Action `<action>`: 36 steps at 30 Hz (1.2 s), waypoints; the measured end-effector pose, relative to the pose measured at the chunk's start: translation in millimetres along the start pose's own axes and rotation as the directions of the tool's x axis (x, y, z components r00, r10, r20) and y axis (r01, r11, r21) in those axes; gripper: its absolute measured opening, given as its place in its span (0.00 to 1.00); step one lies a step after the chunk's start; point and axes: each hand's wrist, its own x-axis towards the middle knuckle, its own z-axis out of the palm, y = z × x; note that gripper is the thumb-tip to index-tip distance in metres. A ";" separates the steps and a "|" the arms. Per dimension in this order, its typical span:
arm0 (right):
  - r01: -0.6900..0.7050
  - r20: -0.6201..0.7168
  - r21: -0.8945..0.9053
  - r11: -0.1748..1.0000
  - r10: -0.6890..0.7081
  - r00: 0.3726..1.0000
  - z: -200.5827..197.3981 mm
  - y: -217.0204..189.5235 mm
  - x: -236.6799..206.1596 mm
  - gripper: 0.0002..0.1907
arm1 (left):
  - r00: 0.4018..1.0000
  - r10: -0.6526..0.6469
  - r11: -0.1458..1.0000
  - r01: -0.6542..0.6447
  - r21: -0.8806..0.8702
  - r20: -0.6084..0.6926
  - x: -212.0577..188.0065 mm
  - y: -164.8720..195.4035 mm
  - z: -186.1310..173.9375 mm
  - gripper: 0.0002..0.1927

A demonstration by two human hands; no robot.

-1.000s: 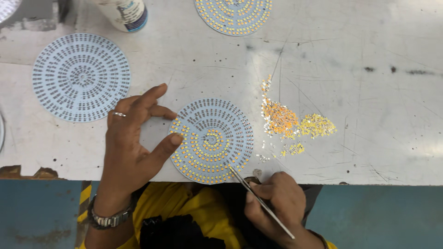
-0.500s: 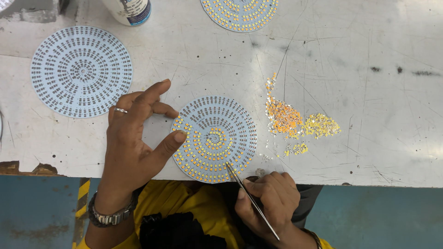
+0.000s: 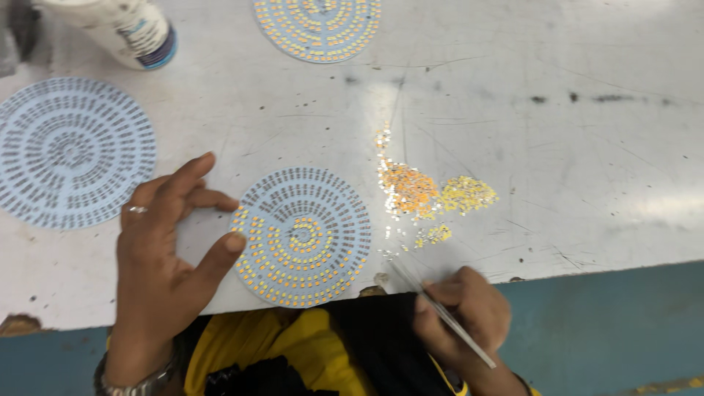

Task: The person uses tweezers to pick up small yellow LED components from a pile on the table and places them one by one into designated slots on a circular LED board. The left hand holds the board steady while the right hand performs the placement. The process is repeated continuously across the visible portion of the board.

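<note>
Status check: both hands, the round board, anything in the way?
Left hand steadies the partly filled round board at its edge. Right hand grips tweezers, tip near the loose yellow chips. Nothing between tip and board.

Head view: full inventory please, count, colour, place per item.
Partly filled round board: 1, pale blue with yellow chips on some rings, near table edge, centre.
Bare round board: 1, pale blue with grey pads, left.
Filled round board: 1, yellow-dotted, top centre, cut off by the frame.
Loose chip pile: 1 scatter, orange and yellow, right of the centre board.
Bottle: 1, white with a blue band, top left, lying tilted.
Table: 1, scuffed grey-white.
Tweezers: 1, metal, in the right hand.
Left hand: ring and wrist watch, fingertips on the centre board's left rim.
Right hand: at the table edge, gripping the tweezers.
</note>
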 end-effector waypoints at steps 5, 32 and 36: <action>-0.057 0.013 -0.002 0.998 0.057 0.998 -15.0 11.3 -1.1 0.09 | 0.998 -0.054 0.998 0.055 -0.024 0.006 -3.8 1.1 1.1 0.39; 0.145 0.092 0.094 0.985 -0.153 0.984 38.3 -30.5 11.6 0.09 | 1.000 -0.005 0.999 0.004 -0.050 -0.013 1.9 2.6 0.2 0.38; 0.138 0.093 0.083 0.987 -0.146 0.985 39.1 -32.7 13.6 0.09 | 1.000 0.001 0.999 -0.001 -0.046 -0.014 1.3 1.6 0.6 0.38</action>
